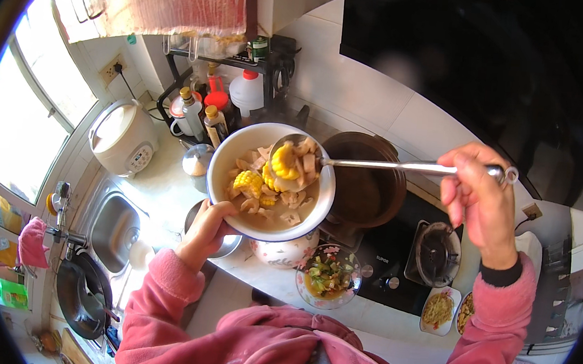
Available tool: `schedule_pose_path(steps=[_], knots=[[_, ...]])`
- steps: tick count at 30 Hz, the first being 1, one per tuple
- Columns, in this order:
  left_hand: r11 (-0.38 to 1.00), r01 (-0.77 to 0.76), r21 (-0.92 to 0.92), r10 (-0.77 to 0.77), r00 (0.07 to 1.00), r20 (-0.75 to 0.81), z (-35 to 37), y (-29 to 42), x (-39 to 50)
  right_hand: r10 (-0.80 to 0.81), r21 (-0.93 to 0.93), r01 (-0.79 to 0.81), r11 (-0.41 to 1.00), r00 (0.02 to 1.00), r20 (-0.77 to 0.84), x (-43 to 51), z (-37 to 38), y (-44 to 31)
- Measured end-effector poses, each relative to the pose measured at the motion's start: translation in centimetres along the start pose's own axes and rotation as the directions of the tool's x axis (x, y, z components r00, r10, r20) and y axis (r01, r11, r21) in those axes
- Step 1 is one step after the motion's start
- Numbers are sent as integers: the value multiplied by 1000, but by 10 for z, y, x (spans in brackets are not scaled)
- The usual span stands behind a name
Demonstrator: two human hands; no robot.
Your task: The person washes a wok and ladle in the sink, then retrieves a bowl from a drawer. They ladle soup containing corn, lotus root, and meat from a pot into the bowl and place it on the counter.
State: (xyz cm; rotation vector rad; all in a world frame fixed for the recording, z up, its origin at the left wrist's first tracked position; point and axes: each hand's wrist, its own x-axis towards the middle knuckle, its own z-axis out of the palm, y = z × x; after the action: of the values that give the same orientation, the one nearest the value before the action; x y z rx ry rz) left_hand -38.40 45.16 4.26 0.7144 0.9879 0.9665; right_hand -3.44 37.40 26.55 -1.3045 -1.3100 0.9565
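Note:
My left hand (209, 231) grips the near-left rim of a white enamel bowl (324, 205) with a blue edge. Broth, corn pieces and pale chunks, perhaps lotus root, fill much of it. In my right hand (480, 197) is the long metal handle of a ladle (385, 165). The ladle's cup, loaded with corn (285, 162) and chunks, is over the bowl. Right of the bowl, a brown pot (391, 190) with dark liquid stands on the cooktop, partly behind the ladle handle. A floral white container (283, 253) shows below the bowl.
A glass bowl of green vegetables (329, 277) stands near the counter's front edge. Plated food (437, 310) lies by the right burner (436, 254). Bottles (216, 124) and a rack (176, 78) stand behind; a rice cooker (123, 138), sink (115, 230) and wok (74, 293) are left.

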Motion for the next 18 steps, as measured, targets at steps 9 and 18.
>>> schedule_pose_path(steps=[9, 18], knots=[[1000, 12, -23, -12, 1000, -21, 6, 5, -4, -574, -390, 801, 454, 598, 559, -30, 28, 5], [1000, 25, 5, -25, 995, -93, 6, 4, -7, -585, -532, 783, 323, 607, 538, -41, 9, 13]])
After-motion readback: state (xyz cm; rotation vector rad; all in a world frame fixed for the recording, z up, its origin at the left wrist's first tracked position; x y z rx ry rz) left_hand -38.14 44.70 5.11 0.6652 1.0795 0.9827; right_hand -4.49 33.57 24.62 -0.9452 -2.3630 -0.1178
